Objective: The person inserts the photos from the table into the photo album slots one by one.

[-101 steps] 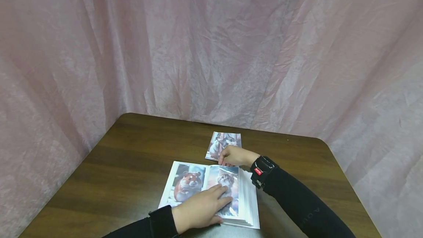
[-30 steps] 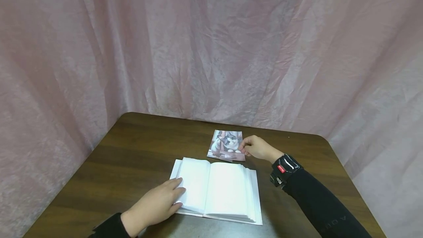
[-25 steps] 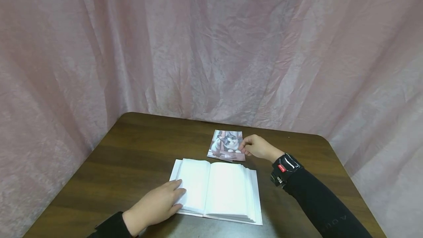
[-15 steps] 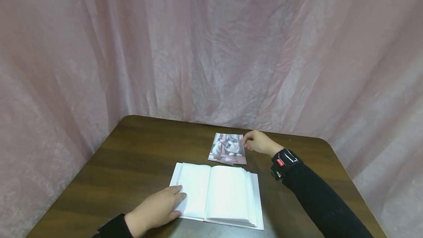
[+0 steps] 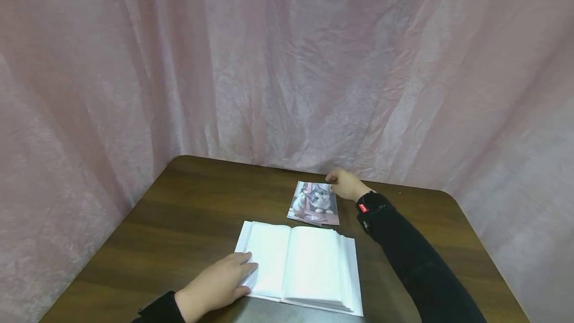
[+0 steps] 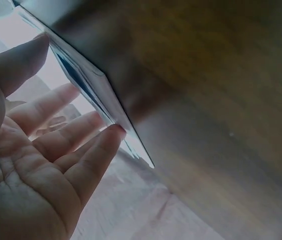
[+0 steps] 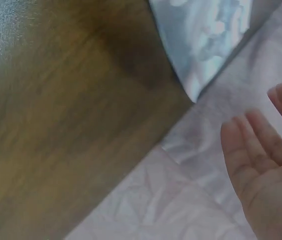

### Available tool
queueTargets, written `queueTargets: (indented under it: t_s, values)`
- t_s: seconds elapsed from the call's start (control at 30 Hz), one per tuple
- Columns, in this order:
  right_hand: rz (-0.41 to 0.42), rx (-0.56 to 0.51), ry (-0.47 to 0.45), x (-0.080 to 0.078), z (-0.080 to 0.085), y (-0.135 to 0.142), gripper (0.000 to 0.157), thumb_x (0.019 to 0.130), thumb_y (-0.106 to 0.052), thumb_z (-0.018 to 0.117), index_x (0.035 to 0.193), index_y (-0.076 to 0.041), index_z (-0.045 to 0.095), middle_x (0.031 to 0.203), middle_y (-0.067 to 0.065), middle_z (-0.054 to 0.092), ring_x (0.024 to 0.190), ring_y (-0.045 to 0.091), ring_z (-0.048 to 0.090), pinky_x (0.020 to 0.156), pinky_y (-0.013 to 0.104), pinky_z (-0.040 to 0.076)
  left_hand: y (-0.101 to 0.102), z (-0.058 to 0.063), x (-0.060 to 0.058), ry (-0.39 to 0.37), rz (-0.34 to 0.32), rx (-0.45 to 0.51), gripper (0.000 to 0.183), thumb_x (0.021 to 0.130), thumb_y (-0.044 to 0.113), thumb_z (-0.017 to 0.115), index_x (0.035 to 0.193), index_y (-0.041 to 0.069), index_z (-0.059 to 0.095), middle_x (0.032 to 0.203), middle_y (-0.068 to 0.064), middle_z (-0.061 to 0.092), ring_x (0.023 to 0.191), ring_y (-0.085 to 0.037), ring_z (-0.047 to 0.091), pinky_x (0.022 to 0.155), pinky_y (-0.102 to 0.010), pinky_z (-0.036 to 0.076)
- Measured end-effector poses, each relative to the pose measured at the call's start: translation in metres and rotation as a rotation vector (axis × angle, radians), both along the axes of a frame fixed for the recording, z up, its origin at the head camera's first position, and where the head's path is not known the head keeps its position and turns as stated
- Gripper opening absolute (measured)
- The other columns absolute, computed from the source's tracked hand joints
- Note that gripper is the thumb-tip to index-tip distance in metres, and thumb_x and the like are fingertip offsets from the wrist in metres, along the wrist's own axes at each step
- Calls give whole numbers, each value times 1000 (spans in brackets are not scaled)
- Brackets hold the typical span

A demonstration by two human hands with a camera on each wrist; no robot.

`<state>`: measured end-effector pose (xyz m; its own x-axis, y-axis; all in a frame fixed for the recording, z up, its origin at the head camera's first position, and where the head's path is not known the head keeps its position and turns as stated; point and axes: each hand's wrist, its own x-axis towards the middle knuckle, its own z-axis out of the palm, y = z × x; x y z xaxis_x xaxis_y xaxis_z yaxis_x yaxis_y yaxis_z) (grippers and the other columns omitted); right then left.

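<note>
A white photo album [image 5: 314, 263] lies open on the table at two blank white pages. My left hand [image 5: 219, 283] rests on its left page with the fingers extended; in the left wrist view the fingertips touch the album's edge [image 6: 98, 82]. Behind the album is a small pile of photos [image 5: 316, 206], the top one showing a grey and white cat. My right hand [image 5: 345, 184] is at the pile's far right corner. Seen from the right wrist, its fingers [image 7: 238, 150] are loosely bent, apart from the glossy photo [image 7: 201, 35], and hold nothing.
The brown wooden table [image 5: 188, 213] has rounded far corners. A pink velvet curtain [image 5: 287, 74] hangs right behind its far edge and along the sides. Black sleeves and wrist straps cover both forearms.
The album was turned from pages with hamster and kitten pictures to blank ones, and my left hand shifted to its left side. My right hand moved from the photos' near edge to their far right corner.
</note>
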<state>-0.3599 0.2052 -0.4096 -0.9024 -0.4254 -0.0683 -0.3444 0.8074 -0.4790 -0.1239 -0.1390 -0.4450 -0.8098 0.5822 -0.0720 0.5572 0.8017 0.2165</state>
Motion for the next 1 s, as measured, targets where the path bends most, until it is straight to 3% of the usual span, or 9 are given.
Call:
queueTargets:
  t_s: [0.17,0.33,0.43,0.63,0.87,1.0]
  values:
    - [-28,51,-53,-4,-18,1,55,91,-8,62,144,-1,49,151,26,38,132,42,44,99,52,45,3,-2,-1,5,-7,8,47,89,33,76,128,9,68,133,-16,62,123,-31,59,101,-46,49]
    - [-29,96,-137,-7,-33,1,79,88,-18,71,155,-5,32,160,31,17,142,55,23,105,65,37,3,-3,-1,18,-2,7,47,87,32,77,127,10,69,131,-16,63,122,-30,60,101,-45,49]
    - [-28,111,-179,-11,-40,2,90,87,-25,76,159,-9,25,162,30,10,145,55,15,107,69,31,3,-3,0,26,-4,4,46,87,32,77,127,10,69,131,-16,63,121,-30,60,100,-45,50]
    - [12,162,-188,-21,-44,3,100,82,-30,82,160,-9,22,163,26,13,145,54,15,109,69,27,6,-3,2,43,-10,4,45,88,31,77,127,11,69,131,-16,63,121,-30,60,100,-44,50]
    - [36,175,-166,-16,-44,0,96,76,-24,88,154,-4,35,154,23,39,141,51,30,109,62,34,8,-2,5,32,-3,-6,44,87,32,78,126,13,70,131,-15,64,121,-30,60,99,-44,50]
    - [19,176,-101,-14,-46,1,96,72,-23,91,151,-5,40,150,26,41,137,51,33,106,62,38,9,-1,5,24,-1,-8,45,87,32,78,127,14,70,132,-14,63,123,-31,59,100,-46,50]
